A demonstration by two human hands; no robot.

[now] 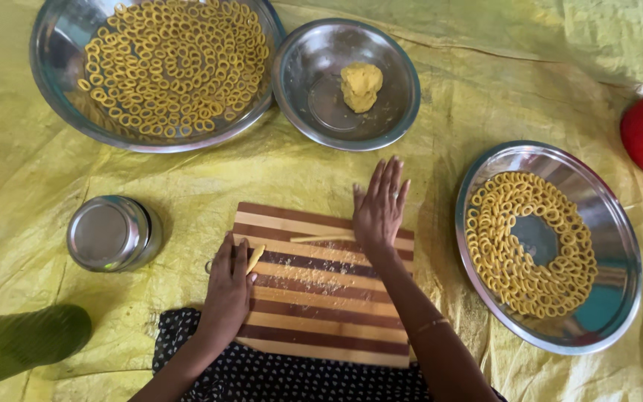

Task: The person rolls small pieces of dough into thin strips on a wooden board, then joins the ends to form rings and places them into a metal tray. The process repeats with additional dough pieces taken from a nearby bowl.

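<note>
Head view: left hand (228,286) pinches a short dough stick (255,258) at the striped board (314,313) edge; right hand (379,208), flat and open, presses a thin dough rope (321,239). Ring-filled plate (612,313) sits right.

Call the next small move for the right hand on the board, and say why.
Probably keep rolling: the right hand lies flat on a thin dough strand on the striped board, not yet curled like the rings in the right tray. The left hand holds a short piece.
</note>
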